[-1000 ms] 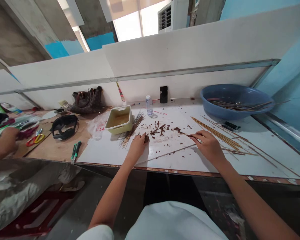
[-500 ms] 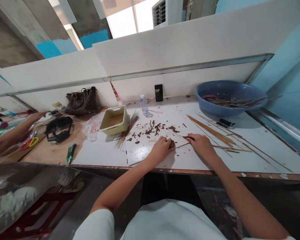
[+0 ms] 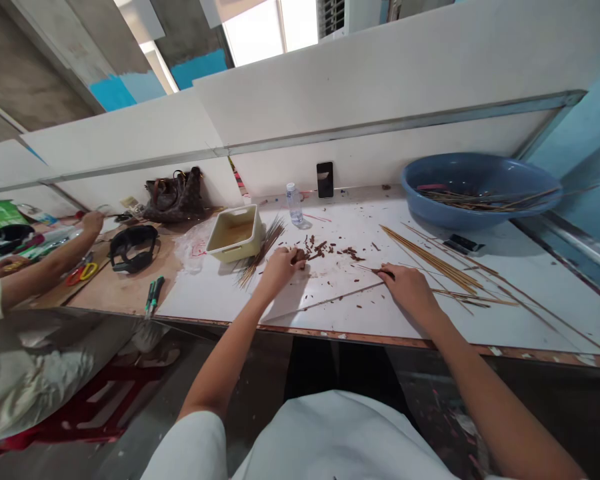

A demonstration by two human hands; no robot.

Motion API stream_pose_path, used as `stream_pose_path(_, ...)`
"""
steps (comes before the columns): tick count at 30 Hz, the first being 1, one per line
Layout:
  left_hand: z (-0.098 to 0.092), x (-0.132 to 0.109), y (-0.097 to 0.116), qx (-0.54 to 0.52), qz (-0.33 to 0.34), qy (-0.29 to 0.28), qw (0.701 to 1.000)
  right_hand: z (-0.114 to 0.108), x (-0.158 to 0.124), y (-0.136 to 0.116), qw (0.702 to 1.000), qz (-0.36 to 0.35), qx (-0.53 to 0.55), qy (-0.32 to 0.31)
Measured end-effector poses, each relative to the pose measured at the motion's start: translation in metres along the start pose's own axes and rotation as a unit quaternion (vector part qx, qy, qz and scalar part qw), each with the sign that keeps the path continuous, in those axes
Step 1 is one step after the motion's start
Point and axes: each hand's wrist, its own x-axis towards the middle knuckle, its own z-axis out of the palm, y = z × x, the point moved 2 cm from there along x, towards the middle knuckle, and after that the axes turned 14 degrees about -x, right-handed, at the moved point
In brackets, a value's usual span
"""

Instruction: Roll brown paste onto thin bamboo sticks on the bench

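Behind the front edge (image 3: 290, 330) of the surface (image 3: 195, 299), before a partition (image 3: 405, 93), the left hand (image 3: 279, 270) grips seemingly a brown lump (image 3: 296, 257), well apart from the right hand (image 3: 409, 288), fingers pinching a thin stick (image 3: 368, 268).

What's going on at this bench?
Bare-handed work at a white tabletop. The left hand grips a small dark brown piece beside scattered brown bits; the right hand pinches a thin stick. Yellowish sticks lie to the right, near a blue basin with more sticks in it. A pale yellow tub stands left of both hands.
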Motion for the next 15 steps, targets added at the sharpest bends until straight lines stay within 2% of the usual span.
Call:
stream_pose_path(2, -0.023, -0.005, -0.022, -0.034, 0.007, 0.066, 0.997, 0.001, -0.001, -0.001, 1.0, -0.001, -0.005, 0.005)
stream_pose_path(4, -0.037, -0.012, -0.041, -0.052, 0.001, 0.112, 0.992, 0.0, -0.002, -0.003, 1.0, -0.005, -0.012, 0.013)
stream_pose_path(8, -0.036, -0.025, -0.058, -0.031, 0.006, 0.104, 0.994, -0.005, -0.007, -0.01, 0.998, -0.038, -0.032, 0.044)
stream_pose_path(11, -0.029, -0.034, -0.053, -0.016, -0.009, 0.129, 0.991, -0.01, -0.01, -0.022, 0.993, -0.087, -0.031, 0.075)
stream_pose_path(13, -0.025, -0.041, -0.038, -0.012, -0.012, 0.148, 0.989, -0.012, -0.011, -0.033, 0.987, -0.123, -0.02, 0.097)
stream_pose_path(15, -0.022, -0.049, -0.016, -0.031, 0.017, 0.151, 0.988, -0.014, -0.01, -0.047, 0.98, -0.166, -0.004, 0.109)
